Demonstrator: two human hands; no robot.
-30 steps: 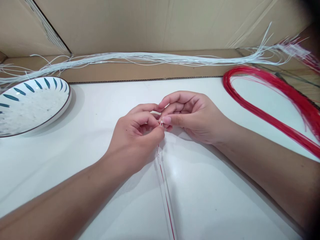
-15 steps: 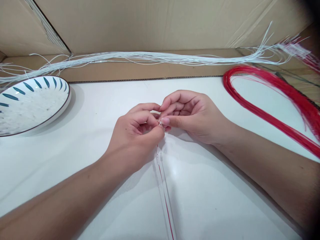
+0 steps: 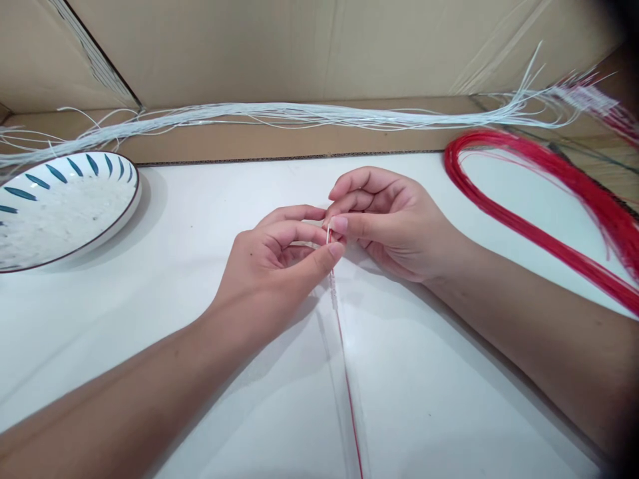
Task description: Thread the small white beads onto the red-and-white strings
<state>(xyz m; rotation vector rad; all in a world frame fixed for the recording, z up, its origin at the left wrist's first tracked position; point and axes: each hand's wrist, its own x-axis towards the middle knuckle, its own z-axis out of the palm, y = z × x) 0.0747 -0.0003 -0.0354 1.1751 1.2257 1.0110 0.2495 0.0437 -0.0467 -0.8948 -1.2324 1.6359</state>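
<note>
Near the middle of the white table, my left hand (image 3: 287, 266) pinches thin red and white strands between thumb and index finger. My right hand (image 3: 387, 223) meets it from the right, its thumb and index fingertip closed on the upper ends of those strands. Below my fingers a red strand (image 3: 349, 389) runs down to the bottom edge of the view. Small clear pieces (image 3: 333, 293) sit around its upper part, just under my left thumb. The exact tips between my fingers are partly hidden.
A white plate with blue-green leaf marks (image 3: 74, 163), holding small clear bits, stands at the left. Long white strands (image 3: 299, 113) lie along the cardboard (image 3: 279, 150) at the back. A looped bundle of red strands (image 3: 519, 233) rests at the right.
My right hand has moved slightly up and to the right. My left thumb has shifted right and up. The red strand below has swung to the right, and the strand ends between my fingers show more.
</note>
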